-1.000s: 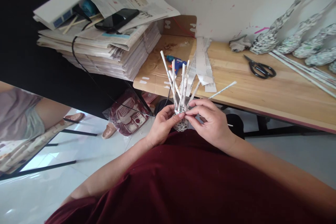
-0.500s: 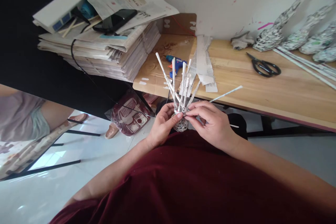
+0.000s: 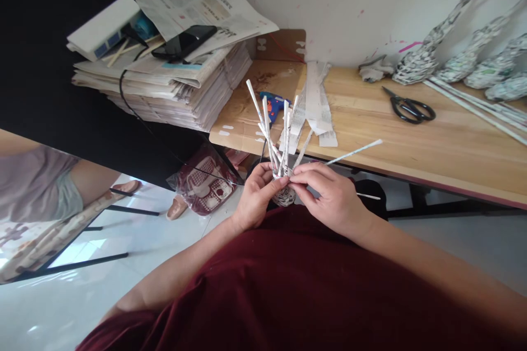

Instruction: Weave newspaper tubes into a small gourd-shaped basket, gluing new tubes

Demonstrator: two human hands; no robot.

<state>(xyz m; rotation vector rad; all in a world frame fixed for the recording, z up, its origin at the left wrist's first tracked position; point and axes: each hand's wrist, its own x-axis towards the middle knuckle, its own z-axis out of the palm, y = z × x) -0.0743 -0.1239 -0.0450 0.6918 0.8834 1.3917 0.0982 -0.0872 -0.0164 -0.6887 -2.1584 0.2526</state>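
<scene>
Gripping the woven paper piece (image 3: 284,197) from its left, the left hand (image 3: 257,194) pressed its thumb against the rim, while the right hand (image 3: 329,194) pinched the rim's right side between closed fingertips. The piece stood roughly upright near the dark red shirt (image 3: 296,285), just off the table's (image 3: 370,120) near edge, paper rods (image 3: 285,129) fanning from its top. Beyond it lay a blue glue gun (image 3: 278,105); farther right, black scissors (image 3: 414,111) lay near woven forms (image 3: 415,67) by the wall.
</scene>
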